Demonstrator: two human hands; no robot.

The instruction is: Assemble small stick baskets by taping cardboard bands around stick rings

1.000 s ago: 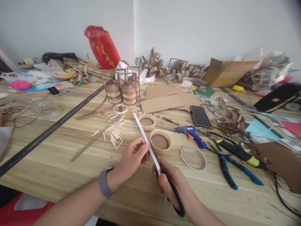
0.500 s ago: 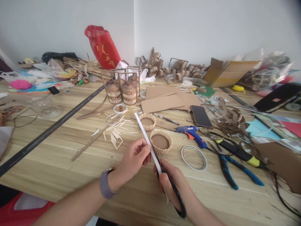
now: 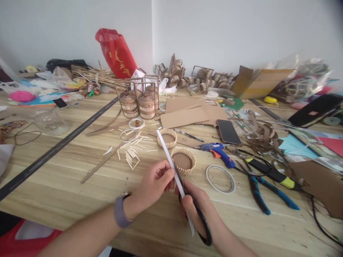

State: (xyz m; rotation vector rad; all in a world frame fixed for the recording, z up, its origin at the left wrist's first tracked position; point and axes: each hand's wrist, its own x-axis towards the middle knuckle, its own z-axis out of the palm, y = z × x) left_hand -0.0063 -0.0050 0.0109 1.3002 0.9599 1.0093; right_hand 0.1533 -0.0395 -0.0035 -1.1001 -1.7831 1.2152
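Note:
My left hand [image 3: 154, 184] pinches a long white paper strip [image 3: 166, 152] that slants up and away over the wooden table [image 3: 66, 178]. My right hand [image 3: 197, 210] grips black-handled scissors [image 3: 199, 223], whose blades lie along the strip just below my left fingers. The strip's near end hangs past my right hand. Two small round stick-rimmed cardboard baskets [image 3: 183, 161] sit just beyond my hands. A grey watch band is on my left wrist.
Loose short sticks [image 3: 132, 151] lie left of the baskets. To the right are a tape ring [image 3: 220, 178], a blue glue gun [image 3: 218, 151], blue pliers [image 3: 258, 194] and a phone [image 3: 228, 131]. Cardboard sheets [image 3: 187, 112], wooden cages [image 3: 138, 101] and a red bag [image 3: 116, 53] stand behind.
The strip has slid toward me through the scissors, its near end now hanging further past my right hand. My left hand shifted slightly right and closer to the blades.

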